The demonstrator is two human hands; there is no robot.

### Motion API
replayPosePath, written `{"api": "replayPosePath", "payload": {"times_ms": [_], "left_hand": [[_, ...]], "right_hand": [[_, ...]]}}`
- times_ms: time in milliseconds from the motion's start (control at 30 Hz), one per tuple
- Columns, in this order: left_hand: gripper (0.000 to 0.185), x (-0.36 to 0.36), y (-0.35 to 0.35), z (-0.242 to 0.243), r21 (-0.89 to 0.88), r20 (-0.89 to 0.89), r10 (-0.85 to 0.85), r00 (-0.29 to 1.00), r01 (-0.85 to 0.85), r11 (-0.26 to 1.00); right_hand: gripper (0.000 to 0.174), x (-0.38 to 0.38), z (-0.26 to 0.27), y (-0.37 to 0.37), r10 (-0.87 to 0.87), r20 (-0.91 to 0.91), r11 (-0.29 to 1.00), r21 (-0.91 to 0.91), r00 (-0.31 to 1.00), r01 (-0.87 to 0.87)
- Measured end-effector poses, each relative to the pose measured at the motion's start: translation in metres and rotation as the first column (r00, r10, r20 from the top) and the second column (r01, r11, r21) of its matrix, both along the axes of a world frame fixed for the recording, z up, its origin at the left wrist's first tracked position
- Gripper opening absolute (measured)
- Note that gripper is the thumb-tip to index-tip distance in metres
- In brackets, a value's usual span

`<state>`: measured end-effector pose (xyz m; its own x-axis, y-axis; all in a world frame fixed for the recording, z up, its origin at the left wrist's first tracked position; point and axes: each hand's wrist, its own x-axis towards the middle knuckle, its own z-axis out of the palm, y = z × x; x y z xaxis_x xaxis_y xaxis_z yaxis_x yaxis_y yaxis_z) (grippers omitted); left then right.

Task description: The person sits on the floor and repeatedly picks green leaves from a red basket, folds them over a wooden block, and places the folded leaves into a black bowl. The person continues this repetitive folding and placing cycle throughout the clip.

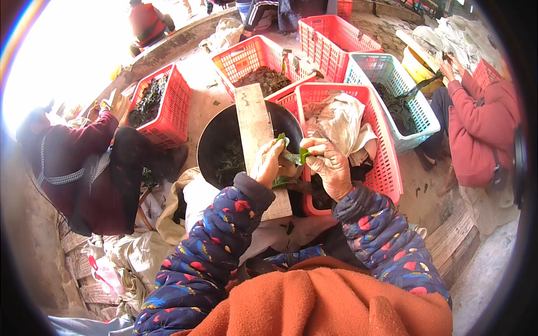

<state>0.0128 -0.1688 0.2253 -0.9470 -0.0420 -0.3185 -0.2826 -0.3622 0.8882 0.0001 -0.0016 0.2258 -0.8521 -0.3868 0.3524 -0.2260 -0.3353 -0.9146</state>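
Observation:
Between my two hands stretches a green strip of what looks like kelp. My left hand pinches one end, and a bit of green pokes up above its fingertips. My right hand grips the other end, where the strip bends into a small bright green fold. Under my left hand a wooden plank lies across a black round basin. Dark green leafy pieces lie inside the basin. Below the hands, another dark strip crosses the plank, partly hidden by my left wrist.
Right of the basin stands a red plastic basket holding a pale sack. More red baskets and a light blue one stand beyond. Seated people work at left and right; others are at the back.

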Motion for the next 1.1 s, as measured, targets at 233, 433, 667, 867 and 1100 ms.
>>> {"api": "replayPosePath", "payload": {"times_ms": [233,433,667,867,1100], "left_hand": [[0.016,0.003,-0.001,0.01,-0.478,-0.066,-0.369,0.927,0.295,0.828],[0.011,0.003,0.004,0.001,-0.369,-0.165,-0.025,0.986,-0.038,0.929],[0.006,-0.005,-0.005,-0.011,0.031,0.005,0.291,0.957,-0.291,0.956],[0.012,-0.008,0.001,-0.013,-0.714,-0.291,-0.023,0.956,-0.202,0.671],[0.022,0.011,0.003,0.001,-0.787,-0.593,-0.257,0.763,-0.481,0.387]], "right_hand": [[0.013,-0.03,-0.005,-0.017,-0.009,-0.037,0.964,0.265,0.999,0.019],[0.012,-0.028,-0.021,-0.02,-0.117,0.151,0.984,0.149,0.982,0.095],[0.009,-0.02,-0.019,-0.023,-0.117,0.082,0.993,0.044,0.99,0.114],[0.009,-0.03,-0.013,-0.026,-0.103,-0.348,0.946,0.255,0.932,0.2],[0.011,-0.038,-0.023,-0.014,0.223,0.462,0.966,0.014,0.859,-0.259]]}}
